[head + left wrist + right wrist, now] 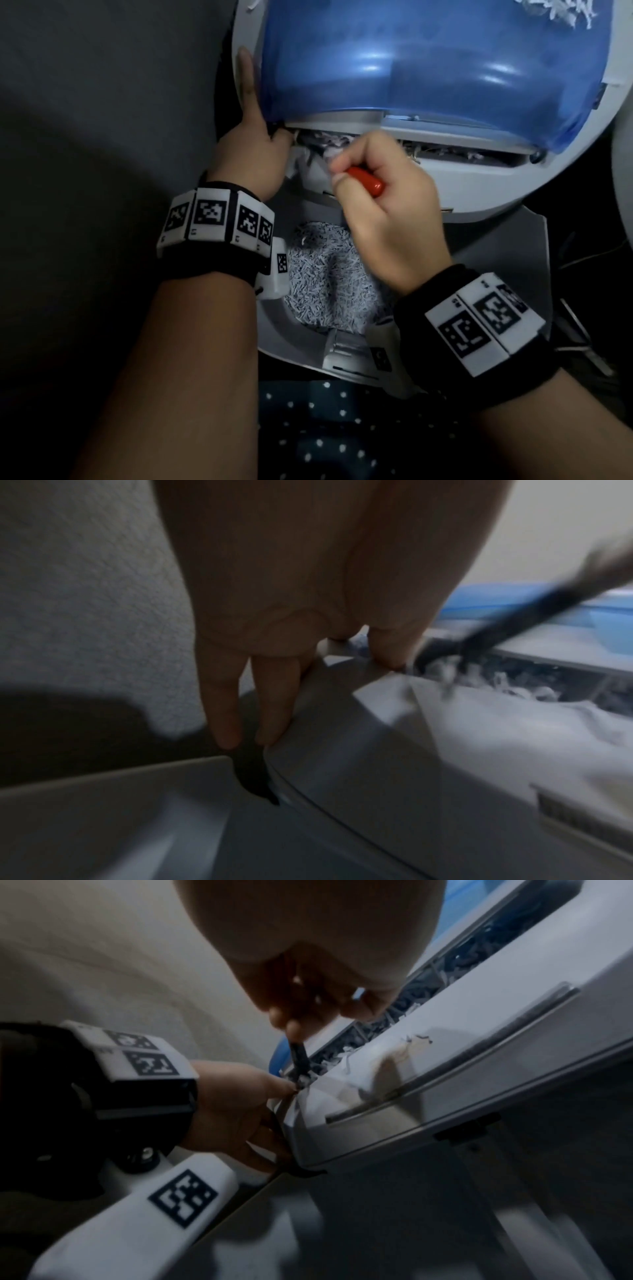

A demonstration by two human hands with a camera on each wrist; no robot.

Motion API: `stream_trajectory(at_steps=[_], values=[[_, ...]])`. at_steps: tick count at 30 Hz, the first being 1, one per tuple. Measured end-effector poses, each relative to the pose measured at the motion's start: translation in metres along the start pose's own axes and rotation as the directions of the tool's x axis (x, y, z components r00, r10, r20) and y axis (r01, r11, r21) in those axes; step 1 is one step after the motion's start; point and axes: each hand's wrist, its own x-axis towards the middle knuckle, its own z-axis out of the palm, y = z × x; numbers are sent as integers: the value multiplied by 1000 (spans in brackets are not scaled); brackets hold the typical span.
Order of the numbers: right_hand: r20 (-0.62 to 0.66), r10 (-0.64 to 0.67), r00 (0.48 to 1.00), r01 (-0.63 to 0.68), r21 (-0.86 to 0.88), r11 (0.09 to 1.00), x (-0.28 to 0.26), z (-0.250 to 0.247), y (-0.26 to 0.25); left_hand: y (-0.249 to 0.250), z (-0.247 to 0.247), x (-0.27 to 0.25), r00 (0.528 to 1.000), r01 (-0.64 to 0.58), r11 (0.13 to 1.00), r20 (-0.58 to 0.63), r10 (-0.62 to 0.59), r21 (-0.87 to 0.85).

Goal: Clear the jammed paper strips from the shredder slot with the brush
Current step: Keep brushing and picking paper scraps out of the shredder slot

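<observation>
Brush (364, 180) sits at the left end of the shredder slot (445, 150), red handle toward the person, dark shaft (299, 1057) angled down and away so its tip meets the jammed paper strips (322, 144) at that corner. Long axis runs from lower right, at the handle butt, to upper left at the tip in the head view; the tip itself is blurred. Right hand (383, 205) is wrapped around the handle, thumb and forefinger pinching near the front, other fingers curled over it. Left hand (255, 137) lies flat along the shredder's left edge, fingers (274, 696) straight and touching the grey housing (359, 750), thumb next to the slot corner, grasping nothing. Blue translucent cover (428, 58) sits just beyond the slot. More strips fill the slot's length. Below the hands, a pile of shreds (329, 281) lies in a grey bin (294, 346). Both wrists wear black bands with marker tags (212, 214).
</observation>
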Motion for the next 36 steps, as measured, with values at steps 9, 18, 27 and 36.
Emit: stream_trajectory(at_steps=[9, 18, 27, 36], values=[[-12, -28, 1000, 28, -9, 1000, 2, 0, -2, 1, 0, -1, 1000, 15, 1000, -6, -15, -12], [-97, -45, 994, 51, 66, 996, 5, -16, -2, 1, 0, -1, 1000, 16, 1000, -17, -17, -13], [-263, -58, 963, 57, -11, 998, 5, -35, 3, 1, 0, 0, 999, 26, 999, -19, -27, -39], [-219, -23, 976, 31, 34, 999, 6, -36, 6, 3, 1, -2, 999, 37, 998, -32, -39, -57]])
